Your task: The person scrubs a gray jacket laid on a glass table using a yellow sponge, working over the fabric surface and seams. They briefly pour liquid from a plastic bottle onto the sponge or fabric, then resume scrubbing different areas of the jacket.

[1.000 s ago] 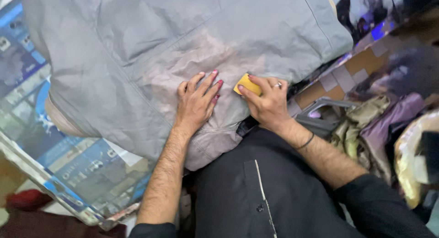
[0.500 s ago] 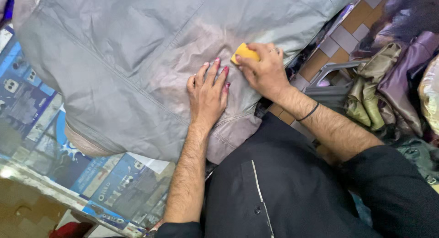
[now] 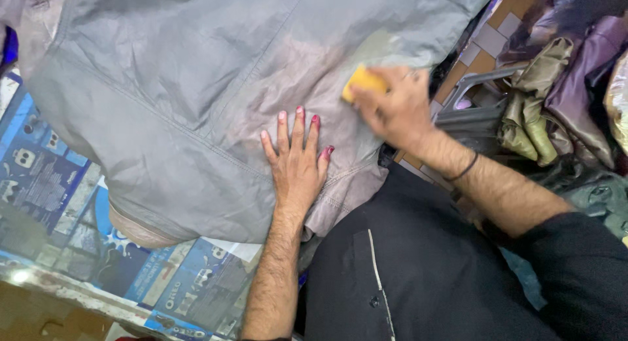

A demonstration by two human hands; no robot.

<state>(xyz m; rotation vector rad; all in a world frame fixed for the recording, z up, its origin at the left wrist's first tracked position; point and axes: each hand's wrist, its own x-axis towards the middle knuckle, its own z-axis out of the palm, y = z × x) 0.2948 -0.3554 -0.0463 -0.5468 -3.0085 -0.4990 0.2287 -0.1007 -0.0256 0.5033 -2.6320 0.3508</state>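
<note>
A grey jacket (image 3: 196,86) lies spread over a table covered with blue printed sheets (image 3: 46,184). A paler, pinkish worn patch (image 3: 288,86) shows in its middle. My left hand (image 3: 297,161) lies flat on the jacket, fingers spread, the fingertips stained red. My right hand (image 3: 392,108), blurred with motion, grips a yellow sponge (image 3: 363,80) and presses it on the jacket just right of the patch. A black band sits on my right wrist.
A heap of olive and purple cloth (image 3: 549,99) lies at the right, beside a grey metal frame (image 3: 471,92). My black shirt (image 3: 418,275) fills the lower right. The table's front edge (image 3: 72,295) runs along the lower left.
My right hand with the sponge has slid up and to the right across the jacket. My left hand has stayed pressed flat. The view has shifted a little.
</note>
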